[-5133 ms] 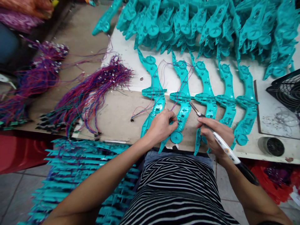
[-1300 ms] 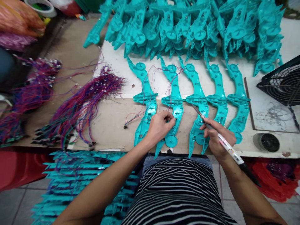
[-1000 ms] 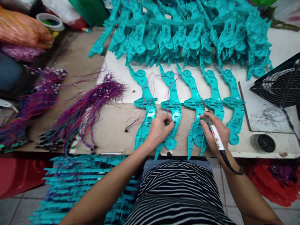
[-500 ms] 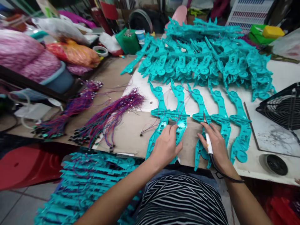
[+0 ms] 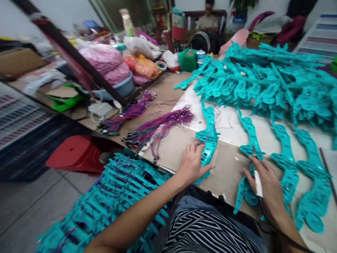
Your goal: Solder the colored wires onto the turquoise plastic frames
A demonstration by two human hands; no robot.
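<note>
My left hand [image 5: 193, 163] rests at the near left edge of a turquoise plastic part [image 5: 210, 121], thumb and fingers spread apart. Thin wires lie across that long, curved part. In my right hand [image 5: 271, 186] is a white soldering iron [image 5: 258, 184] with a black cable, its tip pointing away from me. The tip is over the crosspiece of another turquoise part [image 5: 249, 131]. Two similar parts lie farther right, one turquoise part [image 5: 283, 140] partly under my right hand and one turquoise part [image 5: 310, 151] beyond it.
A large heap of turquoise parts [image 5: 252, 84] covers the back. Bundles of purple wires [image 5: 165, 123] lie left of my left hand. More turquoise parts [image 5: 105, 203] are stacked below the table edge, near a red stool [image 5: 76, 153]. A person [image 5: 207, 23] sits in the background.
The view has swung left, bringing in more of the left side. Two wired parts showed beside my left hand before; one shows there now. The soldering iron stays in my right hand.
</note>
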